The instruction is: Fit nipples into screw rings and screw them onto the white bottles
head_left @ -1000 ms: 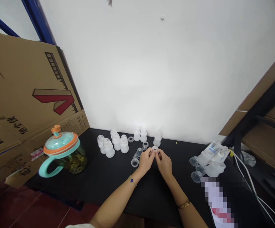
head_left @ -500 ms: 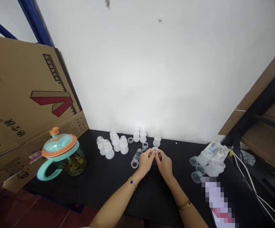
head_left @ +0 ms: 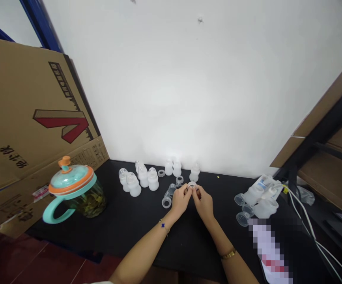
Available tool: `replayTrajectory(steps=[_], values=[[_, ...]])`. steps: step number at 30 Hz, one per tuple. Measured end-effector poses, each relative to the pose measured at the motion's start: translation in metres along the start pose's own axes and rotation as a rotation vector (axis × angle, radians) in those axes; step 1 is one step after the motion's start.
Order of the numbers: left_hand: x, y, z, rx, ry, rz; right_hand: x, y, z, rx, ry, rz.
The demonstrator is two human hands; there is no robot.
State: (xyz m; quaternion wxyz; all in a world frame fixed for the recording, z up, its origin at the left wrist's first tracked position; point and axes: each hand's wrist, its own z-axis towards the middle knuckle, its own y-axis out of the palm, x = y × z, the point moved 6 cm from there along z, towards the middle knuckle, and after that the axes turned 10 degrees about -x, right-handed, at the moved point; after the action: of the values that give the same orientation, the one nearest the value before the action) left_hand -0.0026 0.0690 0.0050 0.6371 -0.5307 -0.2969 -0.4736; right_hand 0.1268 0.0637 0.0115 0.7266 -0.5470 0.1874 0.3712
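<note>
My left hand (head_left: 180,200) and my right hand (head_left: 202,200) meet over the middle of the black table, fingers closed together on a whitish bottle collar ring (head_left: 192,184). Both thumbs press at its near edge; the fingers hide its underside. Just left of my left hand lie loose clear caps (head_left: 172,189) and a collar ring (head_left: 166,202). Another ring (head_left: 179,180) rests beyond that hand. A small white baby bottle (head_left: 194,172) stands upright behind my hands, with two more bottles (head_left: 172,168) farther left near the wall.
Several capped baby bottles (head_left: 138,180) stand in a group at left centre. A large teal-lidded jug (head_left: 79,193) stands at the table's left, beside a cardboard box (head_left: 34,94). To the right are more bottles (head_left: 264,205), clear caps (head_left: 243,218), white cables (head_left: 305,213) and a pixelated object (head_left: 273,252).
The view has shifted slightly. Both hands keep the collar ring in nearly the same place, with only slight finger movement at most.
</note>
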Motion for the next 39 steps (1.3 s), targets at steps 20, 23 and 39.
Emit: replayTrajectory(steps=[20,23,39], values=[[-0.0011,0.0039,-0.0001,-0.019,0.035,0.018,0.0015,-0.0002,0.0016,-0.031,0.027,0.11],[-0.0019,0.003,0.0001,-0.015,0.026,0.032,0.0013,-0.0002,0.0017,-0.029,0.023,0.118],[0.0003,0.0012,0.001,-0.008,0.0,0.02,0.0033,-0.0001,0.0021,-0.022,0.015,0.114]])
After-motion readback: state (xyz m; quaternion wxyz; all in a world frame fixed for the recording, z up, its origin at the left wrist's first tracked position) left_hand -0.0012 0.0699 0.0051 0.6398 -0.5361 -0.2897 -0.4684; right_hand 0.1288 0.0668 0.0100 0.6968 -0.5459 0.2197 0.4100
